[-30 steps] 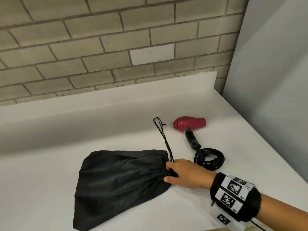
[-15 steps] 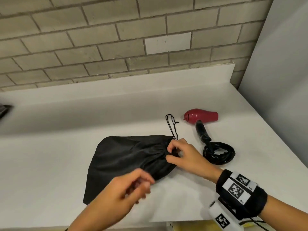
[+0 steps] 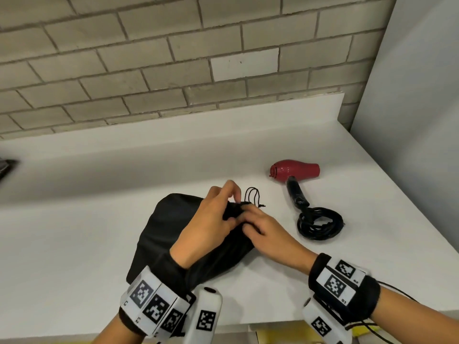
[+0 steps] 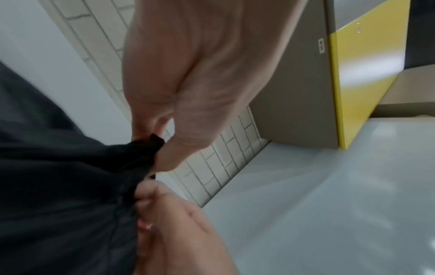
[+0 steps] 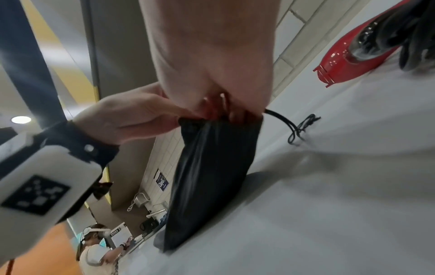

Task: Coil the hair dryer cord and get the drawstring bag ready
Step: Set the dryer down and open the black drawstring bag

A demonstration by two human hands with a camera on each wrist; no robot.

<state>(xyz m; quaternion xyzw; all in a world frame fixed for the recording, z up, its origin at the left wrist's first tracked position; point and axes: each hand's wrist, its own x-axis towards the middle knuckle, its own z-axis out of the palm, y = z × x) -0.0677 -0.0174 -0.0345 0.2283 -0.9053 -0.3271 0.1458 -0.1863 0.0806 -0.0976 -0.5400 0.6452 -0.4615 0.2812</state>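
Black nylon, slack and creased, made up the drawstring bag (image 3: 171,234), which lay flat on the white countertop (image 3: 74,244) and serves as the landmark from here on. At the far left edge of the counter, well apart from the bag, a dark object (image 3: 6,165) showed only as a sliver, too cut off to name. The left hand (image 3: 211,219) reached across the bag's body to its gathered mouth, thumb and fingers curled in a pinch on the puckered hem; the left wrist view confirmed cloth bunched between thumb and fingertips. Directly to the right of it, touching the same mouth, the right hand (image 3: 263,227) pinched the opposite side of the hem with its fingers curled in, and the right wrist view showed the fabric lifted slightly off the counter beneath them. Two grips on facing sides of a cinched opening read as the start of pulling it apart, so the bag could take something in. Just beyond the mouth, the drawstring loop (image 3: 253,197) trailed loose on the counter, apparently left free so the cord could slide through the channel. Further right of the bag, near but not touching it, the coiled black power cord (image 3: 320,223) sat in a tight ring at the foot of the black handle, and the red hair dryer (image 3: 295,168) lay on its side beyond that, nozzle pointing right. With the cord already wound, opening the bag looked like the remaining work.
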